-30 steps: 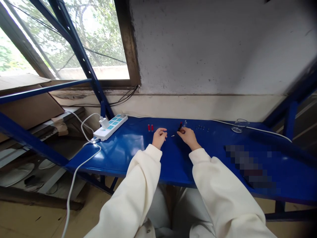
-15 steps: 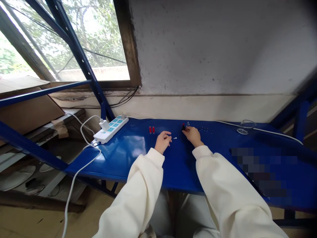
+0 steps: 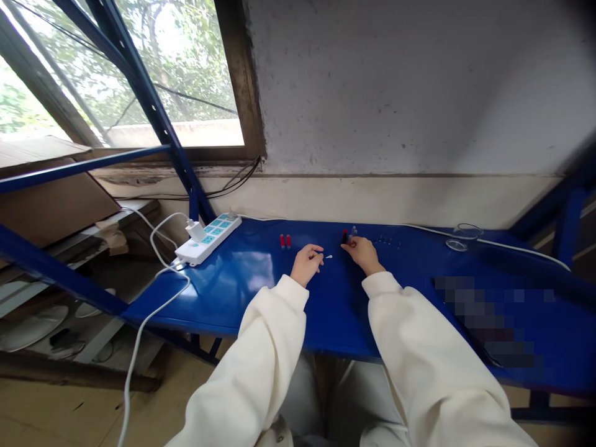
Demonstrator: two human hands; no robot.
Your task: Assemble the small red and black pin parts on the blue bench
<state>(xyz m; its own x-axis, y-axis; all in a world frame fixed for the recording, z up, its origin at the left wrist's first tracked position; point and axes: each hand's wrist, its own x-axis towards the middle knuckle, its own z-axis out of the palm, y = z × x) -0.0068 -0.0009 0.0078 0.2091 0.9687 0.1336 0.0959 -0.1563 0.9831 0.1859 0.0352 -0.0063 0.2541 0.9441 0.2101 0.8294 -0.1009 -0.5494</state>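
Over the middle of the blue table (image 3: pixel 223 292), my left hand (image 3: pixel 307 264) is held with its fingers apart and slightly curled. A small white piece (image 3: pixel 329 256) lies just right of its fingertips. To the right, the fingers of my right hand (image 3: pixel 364 253) are pressed together low by a small black and red tube (image 3: pixel 345 236). Small clear pieces (image 3: pixel 353 231) show just behind those fingers; what the fingertips hold is hidden. Two small red tubes (image 3: pixel 285 241) stand side by side beyond my left hand.
Several tiny clear pieces (image 3: pixel 384 240) lie right of my right hand. A clear round dish (image 3: pixel 456 246) is farther right near a cable. A white power strip (image 3: pixel 209 239) with a plug runs along the left edge. A blurred dark item (image 3: pixel 484 323) lies front right.
The view has shifted very slightly. Both hands stay nearly in place, and the right fingers still rest by the black and red tube.
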